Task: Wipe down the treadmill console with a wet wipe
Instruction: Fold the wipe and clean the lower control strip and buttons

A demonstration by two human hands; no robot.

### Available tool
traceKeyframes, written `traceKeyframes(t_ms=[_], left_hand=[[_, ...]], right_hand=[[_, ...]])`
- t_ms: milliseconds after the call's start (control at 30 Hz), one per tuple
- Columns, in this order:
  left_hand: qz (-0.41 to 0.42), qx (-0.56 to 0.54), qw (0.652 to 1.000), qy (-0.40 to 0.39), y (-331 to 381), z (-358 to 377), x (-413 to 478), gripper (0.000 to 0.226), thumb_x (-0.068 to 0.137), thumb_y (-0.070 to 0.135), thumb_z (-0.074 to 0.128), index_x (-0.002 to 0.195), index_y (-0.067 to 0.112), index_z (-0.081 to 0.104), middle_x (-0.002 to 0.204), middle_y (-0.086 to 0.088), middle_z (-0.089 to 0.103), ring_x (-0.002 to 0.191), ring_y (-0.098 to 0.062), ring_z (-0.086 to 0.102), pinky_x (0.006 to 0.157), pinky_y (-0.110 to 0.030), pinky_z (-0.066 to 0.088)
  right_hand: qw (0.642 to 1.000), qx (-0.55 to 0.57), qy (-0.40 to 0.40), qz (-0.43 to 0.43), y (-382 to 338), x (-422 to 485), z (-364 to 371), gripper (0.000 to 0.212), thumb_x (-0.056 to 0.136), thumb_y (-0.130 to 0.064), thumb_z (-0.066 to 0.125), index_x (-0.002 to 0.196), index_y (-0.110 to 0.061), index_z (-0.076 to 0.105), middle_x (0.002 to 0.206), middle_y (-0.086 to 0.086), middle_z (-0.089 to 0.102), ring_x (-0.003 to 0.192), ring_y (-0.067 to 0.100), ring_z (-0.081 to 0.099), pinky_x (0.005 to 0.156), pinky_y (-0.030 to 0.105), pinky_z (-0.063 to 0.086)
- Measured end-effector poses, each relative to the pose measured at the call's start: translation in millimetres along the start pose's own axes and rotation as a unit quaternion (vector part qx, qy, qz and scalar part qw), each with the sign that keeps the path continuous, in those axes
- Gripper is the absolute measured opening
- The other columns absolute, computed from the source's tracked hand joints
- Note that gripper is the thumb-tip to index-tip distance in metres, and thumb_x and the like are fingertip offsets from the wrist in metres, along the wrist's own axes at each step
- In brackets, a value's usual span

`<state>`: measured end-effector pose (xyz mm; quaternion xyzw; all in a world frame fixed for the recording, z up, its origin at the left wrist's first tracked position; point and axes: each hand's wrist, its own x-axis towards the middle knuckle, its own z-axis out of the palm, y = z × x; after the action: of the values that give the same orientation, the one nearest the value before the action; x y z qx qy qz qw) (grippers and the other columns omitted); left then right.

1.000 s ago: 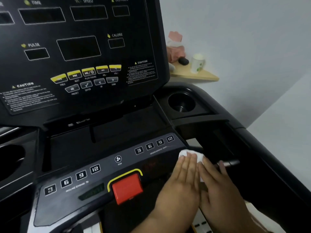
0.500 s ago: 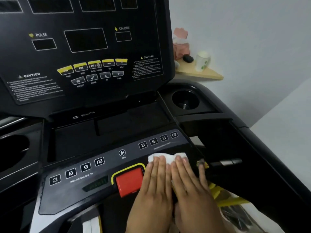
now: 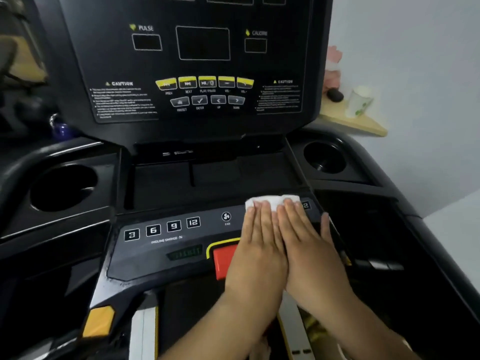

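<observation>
The black treadmill console (image 3: 166,245) fills the view, with an upright display panel (image 3: 202,74) above and a sloped button strip below. A white wet wipe (image 3: 270,200) lies on the right part of that strip, over the speed buttons. My left hand (image 3: 259,245) and my right hand (image 3: 309,245) lie flat side by side on the wipe, fingers straight, pressing it onto the strip. Only the wipe's far edge shows past my fingertips. My left hand partly covers the red stop button (image 3: 223,261).
Cup holders sit at the left (image 3: 65,188) and right (image 3: 324,157) of the console. A small wooden corner shelf (image 3: 358,123) at the right holds a white cup (image 3: 359,100) and a dark object. A white wall is behind it.
Both hands slid the wipe left and then up the button strip, from the lower right edge onto the speed buttons. The view shifted right across the console.
</observation>
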<state>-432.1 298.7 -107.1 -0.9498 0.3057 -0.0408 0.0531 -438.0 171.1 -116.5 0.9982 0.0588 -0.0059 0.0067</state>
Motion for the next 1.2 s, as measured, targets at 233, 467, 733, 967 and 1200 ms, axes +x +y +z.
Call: traceKeyframes(t_ms=[233, 467, 733, 967, 1200], left_hand=[[0.035, 0.047, 0.998, -0.034, 13.2, -4.4, 20.0, 0.072, 0.104, 0.029, 0.02, 0.141, -0.02, -0.016, 0.145, -0.047, -0.02, 0.139, -0.058, -0.016, 0.114, -0.061, -0.012], [0.017, 0.047, 0.999, -0.017, -5.3, -11.3, 32.1, 0.099, 0.098, 0.054, 0.042, 0.147, -0.01, -0.015, 0.155, -0.035, -0.017, 0.145, -0.047, -0.016, 0.115, -0.055, -0.018], [-0.092, -0.105, 0.99, 0.032, -85.7, -7.6, -49.5, 0.085, 0.093, 0.063, 0.025, 0.142, -0.005, 0.039, 0.149, -0.027, 0.037, 0.143, -0.037, 0.032, 0.118, -0.054, 0.023], [-0.186, -0.096, 0.976, 0.054, -134.8, 4.4, -110.3, 0.072, 0.092, 0.052, 0.029, 0.142, -0.001, 0.03, 0.146, -0.025, 0.044, 0.141, -0.034, 0.037, 0.114, -0.055, 0.03], [-0.2, -0.193, 0.957, 0.077, -128.9, 30.3, -194.1, 0.071, 0.093, 0.043, 0.04, 0.147, -0.002, 0.037, 0.148, -0.018, 0.047, 0.141, -0.027, 0.039, 0.116, -0.043, 0.031]], right_hand=[[0.998, 0.056, 0.008, 0.018, 32.0, -8.9, -19.2, 0.099, 0.074, -0.002, 0.066, 0.153, -0.023, 0.009, 0.161, -0.003, 0.019, 0.147, 0.005, 0.003, 0.119, 0.05, 0.0], [0.993, 0.097, -0.006, 0.066, 17.4, 18.8, -45.1, 0.07, 0.095, -0.008, 0.036, 0.155, -0.024, 0.003, 0.161, -0.011, -0.004, 0.135, -0.005, -0.026, 0.117, 0.034, -0.013], [0.993, 0.075, -0.046, -0.078, -72.8, 29.4, -44.9, 0.079, 0.077, -0.032, -0.005, 0.155, -0.022, 0.002, 0.162, -0.008, -0.006, 0.146, 0.007, -0.015, 0.115, 0.042, -0.02], [0.982, 0.044, -0.055, -0.177, -159.7, 44.0, -52.8, 0.074, 0.084, -0.037, -0.003, 0.156, -0.019, 0.001, 0.165, -0.001, -0.005, 0.149, 0.015, -0.013, 0.118, 0.053, -0.013], [0.971, 0.066, -0.03, -0.226, -204.3, -2.4, -27.9, 0.061, 0.094, -0.041, 0.026, 0.15, -0.017, 0.035, 0.159, 0.001, 0.028, 0.149, 0.017, 0.016, 0.114, 0.054, 0.008]])
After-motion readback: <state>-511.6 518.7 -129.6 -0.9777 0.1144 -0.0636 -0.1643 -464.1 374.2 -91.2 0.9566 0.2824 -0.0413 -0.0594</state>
